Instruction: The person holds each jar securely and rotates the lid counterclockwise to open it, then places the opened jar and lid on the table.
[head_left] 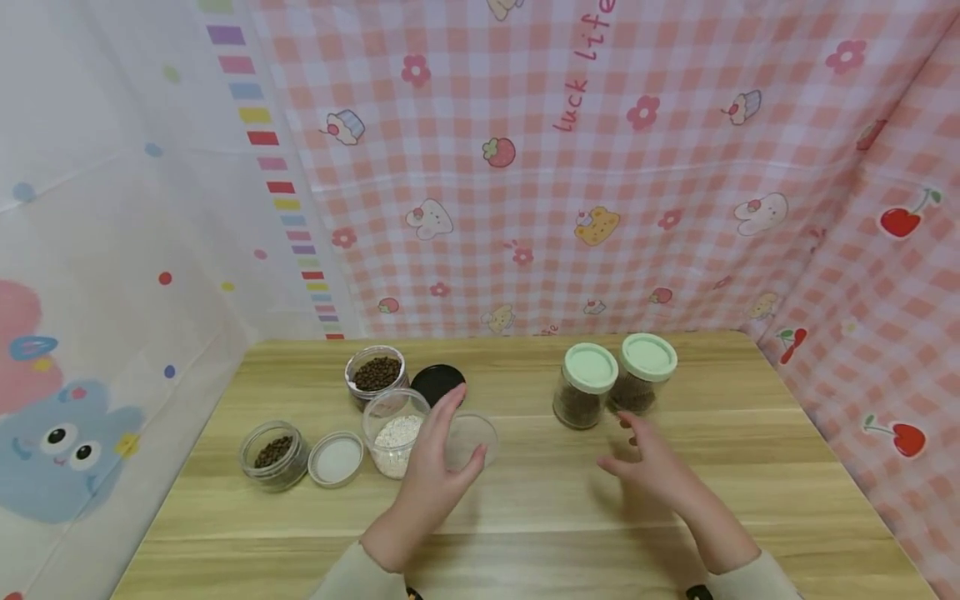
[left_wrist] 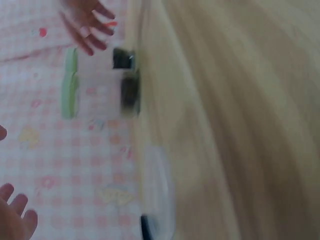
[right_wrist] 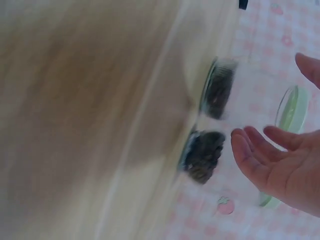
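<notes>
My left hand (head_left: 431,475) hovers, fingers spread, in front of a clear jar of white flakes (head_left: 392,454) and partly hides a clear round lid (head_left: 480,433). Nothing is in its grasp. To the right, my right hand (head_left: 660,471) reaches toward two glass jars with pale green lids: a nearer jar (head_left: 579,407) and a farther jar (head_left: 633,393), both with dark contents. The right wrist view shows that hand's loosely bent fingers (right_wrist: 252,160) beside the jars, holding nothing. Blur softens the left wrist view.
At the left stand an open jar of brown pellets (head_left: 281,473) and, farther back, another open jar of pellets (head_left: 377,396). A white lid (head_left: 336,459) and a black lid (head_left: 435,383) lie on the wooden table (head_left: 525,533). Patterned cloth (head_left: 540,192) hangs behind.
</notes>
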